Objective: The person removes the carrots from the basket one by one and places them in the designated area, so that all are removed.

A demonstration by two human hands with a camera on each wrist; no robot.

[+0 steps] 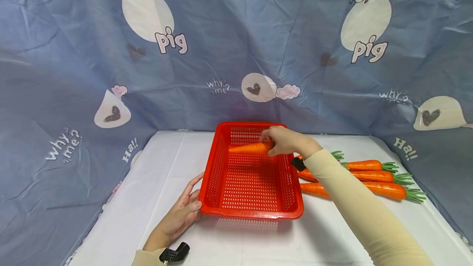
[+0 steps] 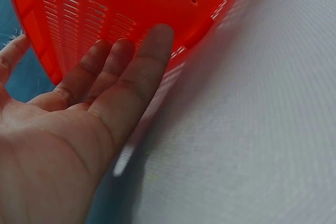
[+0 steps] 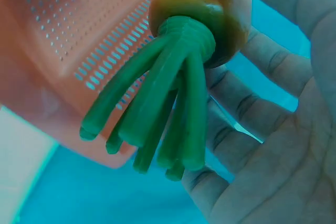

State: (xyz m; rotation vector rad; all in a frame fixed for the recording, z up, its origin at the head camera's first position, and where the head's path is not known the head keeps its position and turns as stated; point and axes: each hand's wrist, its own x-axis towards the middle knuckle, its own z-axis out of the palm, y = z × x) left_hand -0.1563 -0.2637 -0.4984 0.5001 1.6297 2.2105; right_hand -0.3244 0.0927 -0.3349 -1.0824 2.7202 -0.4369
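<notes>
A red perforated plastic basket (image 1: 251, 212) stands in the middle of the white-covered table. Over its far right part, my right hand (image 1: 286, 141) holds an orange carrot (image 1: 249, 148) by its thick end, the tip pointing left inside the basket. Green stalks (image 3: 168, 87) stick out from the carrot's top in the right wrist view, with fingers and thumb around the orange end. My left hand (image 1: 181, 212) is at the basket's near left corner. In the left wrist view its fairly straight fingers (image 2: 131, 82) touch the outer wall.
Several carrots with green tops (image 1: 386, 190) lie on the table right of the basket, partly behind the right sleeve (image 1: 358, 204). A blue printed cloth (image 1: 221, 44) hangs behind and around the white tabletop (image 1: 166, 167).
</notes>
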